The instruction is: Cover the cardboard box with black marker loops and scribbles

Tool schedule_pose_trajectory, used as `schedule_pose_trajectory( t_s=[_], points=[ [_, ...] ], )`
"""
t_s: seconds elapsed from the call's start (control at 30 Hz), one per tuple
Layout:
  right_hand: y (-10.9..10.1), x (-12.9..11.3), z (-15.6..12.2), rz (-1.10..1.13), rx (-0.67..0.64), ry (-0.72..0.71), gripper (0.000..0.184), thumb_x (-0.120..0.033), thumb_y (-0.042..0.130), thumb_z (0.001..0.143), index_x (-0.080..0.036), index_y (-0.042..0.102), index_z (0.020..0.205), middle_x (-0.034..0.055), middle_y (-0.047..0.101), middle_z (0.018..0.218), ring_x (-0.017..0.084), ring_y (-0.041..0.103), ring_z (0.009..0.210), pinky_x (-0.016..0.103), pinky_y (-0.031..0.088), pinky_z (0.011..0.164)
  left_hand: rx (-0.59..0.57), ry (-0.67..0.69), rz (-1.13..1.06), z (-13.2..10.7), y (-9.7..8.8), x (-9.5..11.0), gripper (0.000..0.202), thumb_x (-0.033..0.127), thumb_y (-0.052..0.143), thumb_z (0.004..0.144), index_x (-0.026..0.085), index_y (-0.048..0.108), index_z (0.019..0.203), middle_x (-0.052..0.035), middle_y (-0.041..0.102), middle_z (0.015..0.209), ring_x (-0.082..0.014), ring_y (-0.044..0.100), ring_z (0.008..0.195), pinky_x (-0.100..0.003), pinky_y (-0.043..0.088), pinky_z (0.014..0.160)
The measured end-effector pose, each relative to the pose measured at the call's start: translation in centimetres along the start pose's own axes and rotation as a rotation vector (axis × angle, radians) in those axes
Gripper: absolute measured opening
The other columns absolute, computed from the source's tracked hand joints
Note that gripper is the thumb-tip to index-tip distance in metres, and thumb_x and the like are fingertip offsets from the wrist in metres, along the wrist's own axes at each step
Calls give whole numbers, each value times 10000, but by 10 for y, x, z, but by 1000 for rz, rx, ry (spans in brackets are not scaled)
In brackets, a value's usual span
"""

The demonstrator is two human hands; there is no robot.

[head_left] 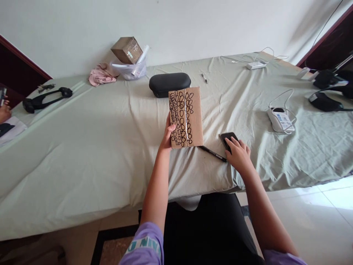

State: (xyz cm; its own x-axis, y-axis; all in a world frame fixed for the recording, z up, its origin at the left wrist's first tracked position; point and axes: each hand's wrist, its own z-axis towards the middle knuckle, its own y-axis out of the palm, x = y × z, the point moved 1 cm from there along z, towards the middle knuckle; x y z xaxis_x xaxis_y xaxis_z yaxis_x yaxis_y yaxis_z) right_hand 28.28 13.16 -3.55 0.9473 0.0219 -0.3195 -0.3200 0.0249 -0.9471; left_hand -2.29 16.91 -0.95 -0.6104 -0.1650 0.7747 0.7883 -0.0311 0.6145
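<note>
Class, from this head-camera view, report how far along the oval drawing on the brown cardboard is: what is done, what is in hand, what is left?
Done: black ovals fill columns on the brown cardboard panel. In hand: the left hand grips its edge, while the right hand rests on a black smartphone. Left: bare cardboard remains along the right edge; the black marker lies unheld beside it.
</note>
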Motion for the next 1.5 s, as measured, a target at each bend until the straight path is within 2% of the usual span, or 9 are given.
schedule_pose_trajectory(
  t_s=[0.07,0.17,0.37,0.57,0.83,0.97,1.1,1.23,1.5],
  points=[
    [-2,-9,5,116,63,-61,582,-339,524,985,-202,614,1543,151,509,1688,480,350,1603,783,215,1272,5,-12,-3,0,0,0,866,477,775,808,355,476,1611,-22,615,1607,-322,422,1617,-512,425,1295],
    [-4,-33,16,518,57,-208,552,-474,602,986,-238,660,1481,149,595,1611,388,485,1544,659,317,1296,11,-21,5,-1,2,2,876,486,787,788,315,493,1596,-45,628,1593,-339,400,1629,-509,417,1300],
    [7,-78,67,1244,-295,-82,771,-559,784,891,-276,544,1566,152,597,1602,320,623,1408,565,485,1197,31,-51,28,-2,3,2,898,537,787,756,291,499,1571,-77,661,1544,-362,428,1610,-532,441,1281],
    [24,-102,106,1467,-573,-64,597,-533,806,826,-192,693,1304,105,810,1206,263,759,1085,450,582,1051,95,-78,6,3,-6,-2,824,610,736,759,271,561,1489,-83,727,1446,-377,467,1583,-545,501,1236],
    [27,-100,86,1658,-917,20,681,-625,742,794,-230,602,1330,123,802,1223,389,750,1143,651,646,879,139,-95,-55,3,-5,-6,753,725,622,790,253,655,1374,-91,760,1372,-417,421,1600,-602,499,1220],
    [26,-99,85,1667,-817,-29,711,-657,741,764,-225,630,1317,146,784,1278,421,708,1258,659,621,983,146,-113,-39,7,-11,-3,758,692,657,820,238,621,1428,-92,753,1388,-391,512,1538,-540,521,1199],
    [31,-94,94,1549,-437,-168,895,-817,733,726,-258,619,1417,139,688,1491,442,531,1501,635,460,1240,107,7,157,10,-24,3,989,732,774,780,324,447,1620,-70,645,1565,-355,496,1557,-454,487,1221],
    [29,-90,96,1255,-85,-458,1071,-837,694,817,-372,297,1697,1,293,1813,332,154,1711,556,147,1401,-77,65,399,8,-32,0,1253,763,890,656,358,317,1695,-88,445,1740,-375,396,1622,-458,400,1287],
    [19,-93,86,1168,-179,-630,1314,-938,634,790,-360,-34,1763,-15,-147,1853,345,-60,1722,556,87,1393,70,64,401,5,-30,-4,964,593,896,727,333,538,1584,-38,572,1649,-359,475,1574,-466,393,1306]
  ],
)
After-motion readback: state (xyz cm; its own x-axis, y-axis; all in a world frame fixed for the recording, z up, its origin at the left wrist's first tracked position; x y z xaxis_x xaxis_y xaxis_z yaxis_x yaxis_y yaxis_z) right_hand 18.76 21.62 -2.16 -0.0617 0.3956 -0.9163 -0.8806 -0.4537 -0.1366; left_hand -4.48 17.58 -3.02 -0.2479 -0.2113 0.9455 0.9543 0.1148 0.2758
